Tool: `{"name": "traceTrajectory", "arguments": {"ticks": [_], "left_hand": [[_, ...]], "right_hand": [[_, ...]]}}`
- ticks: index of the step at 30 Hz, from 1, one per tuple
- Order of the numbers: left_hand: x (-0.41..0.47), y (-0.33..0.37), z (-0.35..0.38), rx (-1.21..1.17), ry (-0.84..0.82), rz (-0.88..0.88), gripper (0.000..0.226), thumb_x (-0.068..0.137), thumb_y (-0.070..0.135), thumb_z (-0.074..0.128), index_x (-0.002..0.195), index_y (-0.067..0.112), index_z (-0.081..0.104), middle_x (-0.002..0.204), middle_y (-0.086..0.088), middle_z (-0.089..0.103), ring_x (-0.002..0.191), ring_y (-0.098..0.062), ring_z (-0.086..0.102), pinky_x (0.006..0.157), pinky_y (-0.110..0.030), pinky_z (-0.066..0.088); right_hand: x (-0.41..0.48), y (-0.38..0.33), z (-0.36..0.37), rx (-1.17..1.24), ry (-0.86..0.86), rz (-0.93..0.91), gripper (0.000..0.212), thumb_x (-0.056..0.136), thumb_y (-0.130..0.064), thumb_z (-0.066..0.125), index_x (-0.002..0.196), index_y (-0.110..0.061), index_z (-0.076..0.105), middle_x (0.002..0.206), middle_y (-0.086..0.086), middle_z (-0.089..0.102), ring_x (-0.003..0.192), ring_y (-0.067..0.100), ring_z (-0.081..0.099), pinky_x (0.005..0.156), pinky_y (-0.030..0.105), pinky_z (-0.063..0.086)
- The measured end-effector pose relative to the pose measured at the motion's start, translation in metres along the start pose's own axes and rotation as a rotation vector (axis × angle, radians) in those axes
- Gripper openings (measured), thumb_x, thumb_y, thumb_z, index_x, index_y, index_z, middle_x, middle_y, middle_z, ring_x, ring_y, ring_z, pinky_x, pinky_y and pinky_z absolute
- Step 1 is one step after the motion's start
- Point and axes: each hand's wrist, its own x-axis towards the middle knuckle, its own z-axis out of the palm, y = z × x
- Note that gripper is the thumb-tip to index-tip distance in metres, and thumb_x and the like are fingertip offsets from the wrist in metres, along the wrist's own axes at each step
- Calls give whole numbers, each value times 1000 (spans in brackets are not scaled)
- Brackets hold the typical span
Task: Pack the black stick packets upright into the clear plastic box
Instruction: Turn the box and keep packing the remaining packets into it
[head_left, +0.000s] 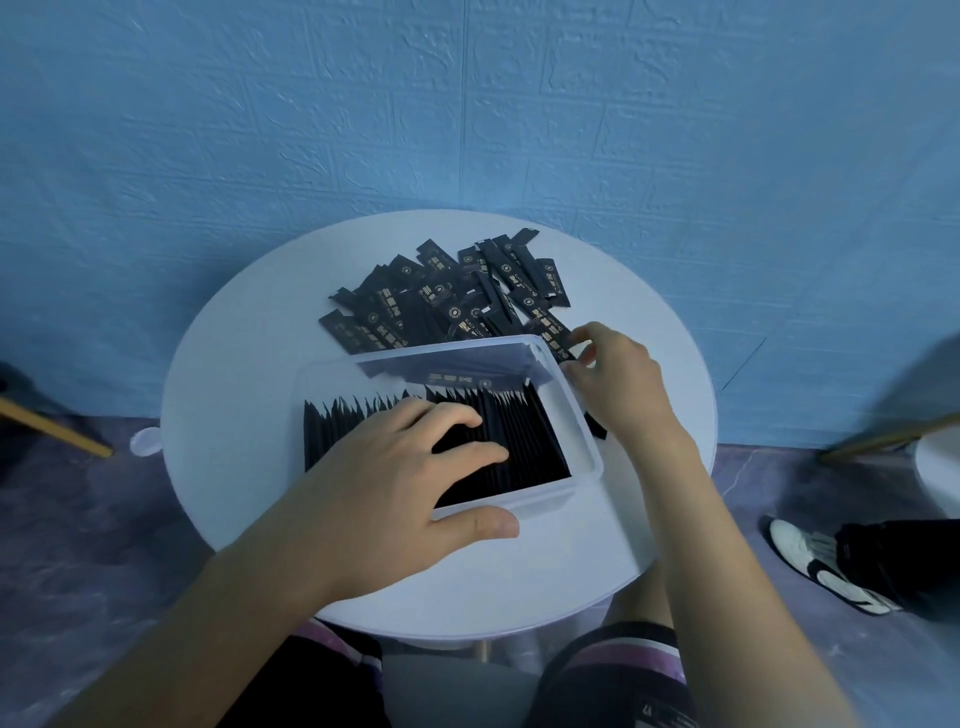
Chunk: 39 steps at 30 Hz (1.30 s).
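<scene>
Against the blue textured wall (467, 104) stands a round white bench (249, 364), and around it on the floor I can see one black-and-white shoe (815, 561) to the right and two slanting wooden legs (57, 428), one at either side. A small clear round thing (144, 440) peeks out at the bench's left edge; what it is I cannot tell. On the far half of the bench lies a loose pile (441, 296) of black stick packets, overlapping too thickly to count. Just in front of it sits the one clear plastic box (589, 441), whose far wall blurs the nearest ends of that pile. Inside the box the upright packets (524, 441) stand in a tight row from the left wall to the right. The left hand (395, 478) lies over the middle of that row and hides part of it. Its fingers (467, 452) are spread nearly straight and press on the packet tops, with the thumb outside against the near wall. The right hand (618, 379) is at the box's far right corner, its fingers (589, 332) closed in a narrow pinch on the end of a single packet (550, 332) at the pile's edge. One stray packet (597, 428) lies on the bench beside the box's right wall, partly under that wrist.
</scene>
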Motion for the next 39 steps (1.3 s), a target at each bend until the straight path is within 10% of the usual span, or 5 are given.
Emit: {"name": "traceTrajectory", "arguments": {"ticks": [17,25,39], "left_hand": [[0,1,0,-2,17,-3,70,93,83,22,134,41,61,141,13,52,126,-12,49,101,-31,40],[0,1,-1,-16,-11,-14,75,90,86,18,137,43,57,144,15,49,130,-10,43,102,-26,31],[0,0,-1,-26,-20,-21,73,90,86,20,139,44,56,146,16,46,132,-8,40,104,-26,30]], "right_hand": [[-22,16,-35,362,-70,147,15,91,-24,67,105,-24,62,83,-4,67,72,18,61,63,28,40],[-37,24,-29,-60,-94,292,47,89,-56,63,110,-15,52,102,3,60,97,29,49,73,36,35],[-12,11,-31,43,-167,183,24,84,-34,69,103,-25,57,96,1,66,83,25,64,61,31,50]]}}
